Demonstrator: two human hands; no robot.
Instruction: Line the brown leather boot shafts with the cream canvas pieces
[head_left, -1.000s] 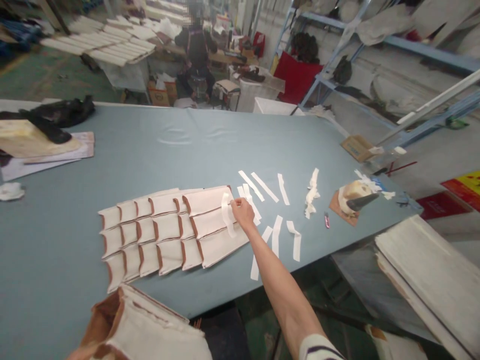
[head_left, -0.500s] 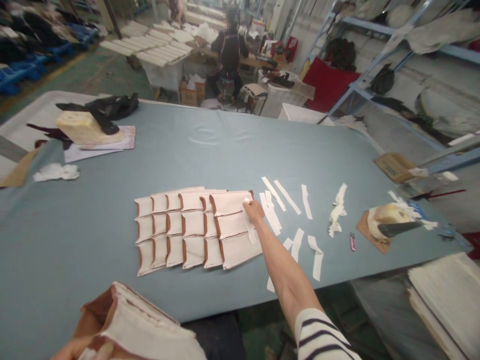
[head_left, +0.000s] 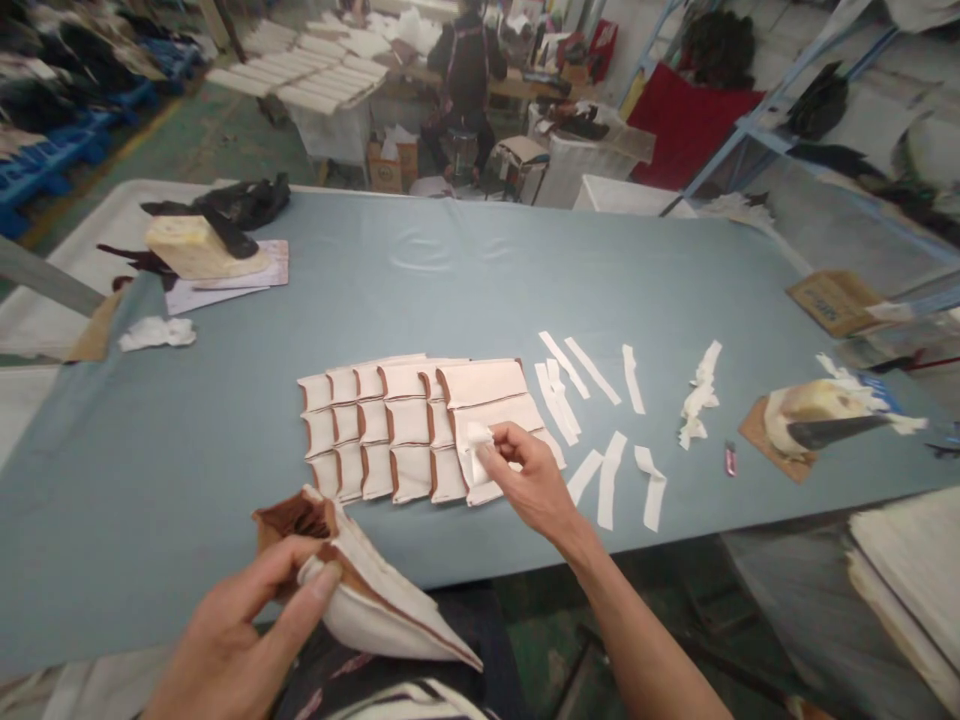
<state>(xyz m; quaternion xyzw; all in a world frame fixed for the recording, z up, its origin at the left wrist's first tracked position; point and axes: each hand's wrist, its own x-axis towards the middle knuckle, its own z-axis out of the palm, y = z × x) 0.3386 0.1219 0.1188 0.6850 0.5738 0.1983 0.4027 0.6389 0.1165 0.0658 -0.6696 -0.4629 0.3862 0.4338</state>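
My left hand [head_left: 270, 610] pinches the rim of a white fabric pouch [head_left: 375, 590] with a brown lining, held tilted above the near edge of the table. Its mouth gapes toward the upper left. Between the thumb and fingers of my right hand [head_left: 529, 475] is a crumpled white strip [head_left: 478, 448]. That hand hovers over the right end of overlapping rows of white pouches [head_left: 409, 465] with brown edges. To the right of them lie several loose white strips [head_left: 611, 480] on the blue-grey table cover [head_left: 360, 300].
A yellowish block [head_left: 817, 405] with a dark strap rests on a brown board at the right, near a small pink cutter [head_left: 730, 459]. Another block [head_left: 195, 247] stands at the far left beside crumpled white scrap [head_left: 157, 333]. A person [head_left: 466, 70] sits beyond the table.
My right hand has drawn back toward me, bringing the white strip off the right pouch row. My left hand has lifted the pouch further into view. The camera view has shifted.
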